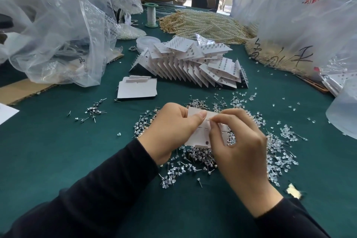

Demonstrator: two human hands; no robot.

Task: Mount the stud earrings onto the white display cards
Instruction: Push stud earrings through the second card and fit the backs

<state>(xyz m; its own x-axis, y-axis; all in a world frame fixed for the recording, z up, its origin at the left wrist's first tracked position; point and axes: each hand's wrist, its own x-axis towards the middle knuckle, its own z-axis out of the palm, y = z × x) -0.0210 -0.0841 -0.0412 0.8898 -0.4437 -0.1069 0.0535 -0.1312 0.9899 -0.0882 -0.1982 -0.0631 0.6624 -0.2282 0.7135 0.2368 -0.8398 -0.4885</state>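
Head view shows the left hand (170, 127) gripping a white display card (196, 138) by its left edge, thumb laid across the face. It is held above the table (58, 141), probably so that nothing blocks a post coming out the back. The right hand (239, 152) has thumb and forefinger pinched together on the card's face, on what looks like a single stud (208, 120). That item is too small to make out for certain. Its other fingers hang loosely curled, clear of the card.

Directly below both hands lies the heap of loose stud earrings (201, 157), with clear plastic backs (280, 160) scattered to the right, both likely kept there for a short reach. A small stack of blank cards (135, 89) sits just beyond on the left. Behind it, finished cards (193, 63) lean against one another in a fanned row, presumably so their posts do not snag. Pearl strands (208, 23) and plastic bags (67, 35) crowd the far side.

Judging by the many loose studs, much work remains.
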